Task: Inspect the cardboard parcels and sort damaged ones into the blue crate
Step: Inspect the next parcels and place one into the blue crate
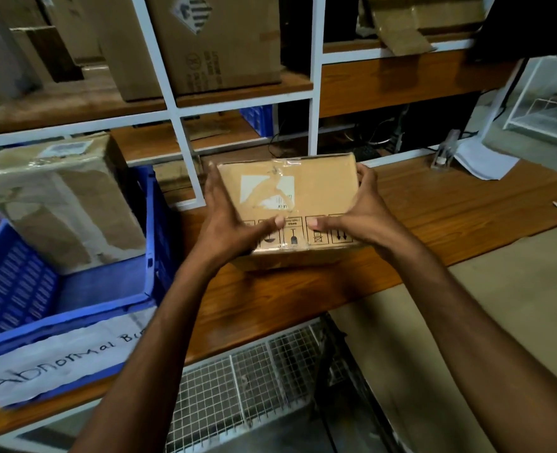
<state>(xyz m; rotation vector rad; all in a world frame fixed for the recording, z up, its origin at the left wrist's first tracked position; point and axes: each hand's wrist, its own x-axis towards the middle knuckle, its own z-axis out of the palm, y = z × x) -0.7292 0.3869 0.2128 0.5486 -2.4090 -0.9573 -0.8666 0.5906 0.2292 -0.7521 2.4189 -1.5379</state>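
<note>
The person holds one cardboard parcel (290,197) in the middle of the frame, tipped so its top face looks up at them. The left hand (228,220) clasps its left end and the right hand (362,217) its right end. On each side the fingers wrap the edge and the thumb lies across the near strip of handling symbols, the two thumbs almost meeting. The parcel's long axis runs left to right across the frame, so the hands sit on its short ends. Its near bottom edge is down by the wooden counter (434,204), but I can't tell whether it rests there or hangs just above.

The top face shows a white label that looks ripped, under wrinkled clear tape. To me that reads as the inspection step, with the verdict not yet made.

What matters for the next move is where the blue crate (149,230) lies: at the left of the frame, just beside the left hand and on the same counter. A torn parcel (64,204) already stands in its far half, and a handwritten paper sign (58,364) reading "Abnormal" hangs on its near wall. If this one counts as damaged, I'd expect a short carry to the left, over the crate's right wall and into the bare near half. The left hand is the nearer one and would lead.
</note>
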